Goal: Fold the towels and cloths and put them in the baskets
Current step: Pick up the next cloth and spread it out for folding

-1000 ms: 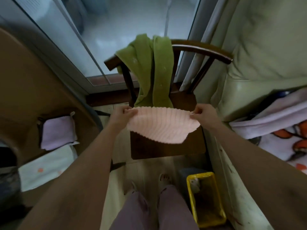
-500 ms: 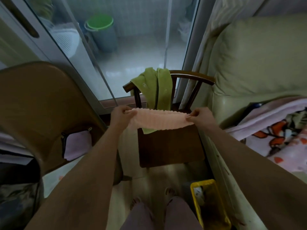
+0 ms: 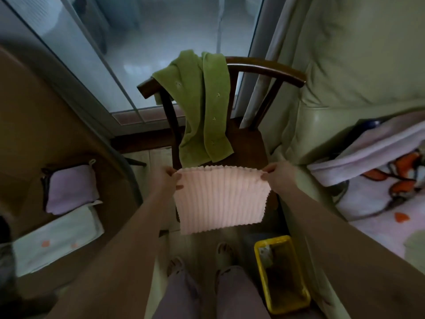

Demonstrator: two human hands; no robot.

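A pink ribbed cloth (image 3: 220, 199) hangs flat in front of me above the seat of a dark wooden chair (image 3: 248, 146). My left hand (image 3: 166, 180) pinches its top left corner and my right hand (image 3: 277, 173) pinches its top right corner. A green towel (image 3: 202, 107) is draped over the chair's backrest and reaches down to the seat. On the floor at the lower right stands a yellow basket (image 3: 280, 272). To the left a folded lilac cloth (image 3: 71, 189) and a folded white cloth (image 3: 55, 236) lie in a dark holder.
A pale green sofa (image 3: 345, 65) fills the right side, with a pink patterned blanket (image 3: 379, 180) on it. A glass sliding door (image 3: 138, 54) is behind the chair. A brown rounded chair back (image 3: 34, 111) stands at the left. My feet and legs are below.
The pink cloth, stretched in a narrow band half a second ago, now hangs open as a full rectangle between my hands. The view has tilted back down toward the floor.
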